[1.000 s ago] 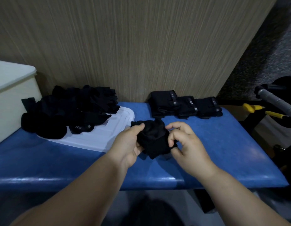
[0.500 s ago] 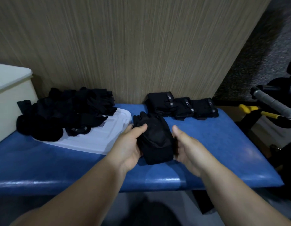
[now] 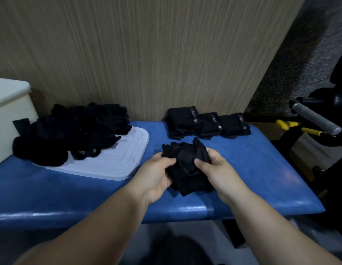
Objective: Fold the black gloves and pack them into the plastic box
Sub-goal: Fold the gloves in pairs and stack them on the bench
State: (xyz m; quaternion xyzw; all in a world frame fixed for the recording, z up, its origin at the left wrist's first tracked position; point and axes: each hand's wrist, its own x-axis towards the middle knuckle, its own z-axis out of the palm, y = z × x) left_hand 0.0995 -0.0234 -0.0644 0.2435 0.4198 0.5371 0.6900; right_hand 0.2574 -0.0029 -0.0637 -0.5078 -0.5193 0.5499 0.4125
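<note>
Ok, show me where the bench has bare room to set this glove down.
Bare blue bench lies right of the right hand, in front of the folded gloves; also the front strip between the white lid and the near edge. Crowded: the lid's back-left, under the loose glove pile, and around the held glove.

I get one head-worn view, angled forward and down, close over the blue bench [image 3: 242, 169]; its right edge seems murky.

Dim, soft glare on bench edge [image 3: 185, 208] — wide-angle bowing, slight blur
</note>
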